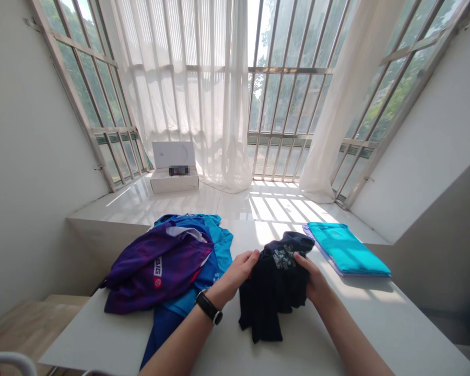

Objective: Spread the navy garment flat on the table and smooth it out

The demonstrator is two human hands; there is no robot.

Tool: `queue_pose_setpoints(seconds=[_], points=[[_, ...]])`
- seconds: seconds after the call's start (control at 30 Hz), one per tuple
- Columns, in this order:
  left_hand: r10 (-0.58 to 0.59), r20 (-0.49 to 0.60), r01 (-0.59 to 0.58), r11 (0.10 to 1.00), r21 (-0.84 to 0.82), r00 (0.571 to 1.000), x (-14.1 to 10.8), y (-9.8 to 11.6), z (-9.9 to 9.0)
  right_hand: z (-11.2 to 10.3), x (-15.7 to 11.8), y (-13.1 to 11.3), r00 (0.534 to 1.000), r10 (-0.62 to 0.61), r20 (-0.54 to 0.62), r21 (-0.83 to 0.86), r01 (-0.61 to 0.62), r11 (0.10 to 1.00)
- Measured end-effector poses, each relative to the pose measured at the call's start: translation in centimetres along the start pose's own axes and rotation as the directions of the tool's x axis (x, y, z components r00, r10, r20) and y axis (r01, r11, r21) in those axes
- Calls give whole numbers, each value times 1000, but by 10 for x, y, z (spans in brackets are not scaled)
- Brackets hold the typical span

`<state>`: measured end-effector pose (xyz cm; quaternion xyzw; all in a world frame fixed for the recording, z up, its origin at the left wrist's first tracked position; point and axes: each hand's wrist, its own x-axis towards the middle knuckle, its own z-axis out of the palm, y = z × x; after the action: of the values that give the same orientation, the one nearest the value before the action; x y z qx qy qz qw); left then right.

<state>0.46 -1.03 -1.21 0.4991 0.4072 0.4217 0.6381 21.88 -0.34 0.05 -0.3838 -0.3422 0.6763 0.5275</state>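
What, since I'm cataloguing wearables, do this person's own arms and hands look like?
Both forearms are bare, with no sleeves, gloves or cables showing. The left hand has a black wristband with a small round metal-looking piece at its wrist; the right hand and its wrist wear nothing.

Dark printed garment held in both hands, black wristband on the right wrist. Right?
No, wrong wrist: the head view shows the black wristband on the left wrist, not the right. The rest stands: the left hand and right hand both hold the dark printed garment.
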Motion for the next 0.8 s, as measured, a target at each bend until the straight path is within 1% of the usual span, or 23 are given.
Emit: queue_pose_setpoints(seconds=[0.13,0.2,0.33,0.43,0.57,0.67,0.73,0.8], points=[[-82,37,81,996,36,996,-4,-2,2,-5,-3,3,994,40,104,-22,-38,999],[-100,88,99,995,10,991,-8,1,3,-10,-3,4,988,55,144,-25,-52,998],[-47,235,77,989,-122,971,-16,11,8,-18,-3,6,978,73,196,-43,-66,997],[-36,260,80,984,-161,965,-20,15,14,-20,-3,7,969,95,227,-69,-81,994],[-73,235,105,987,-124,969,-21,15,17,-18,-4,6,970,117,211,-83,-102,991],[-67,231,94,990,-107,971,-20,15,15,-14,-5,3,975,127,180,-70,-116,991],[-53,242,85,989,-122,969,-20,15,12,-12,-7,0,978,123,168,-49,-116,992],[-40,257,89,979,-184,966,-19,15,8,-11,-8,-4,983,102,149,-22,-100,995]])
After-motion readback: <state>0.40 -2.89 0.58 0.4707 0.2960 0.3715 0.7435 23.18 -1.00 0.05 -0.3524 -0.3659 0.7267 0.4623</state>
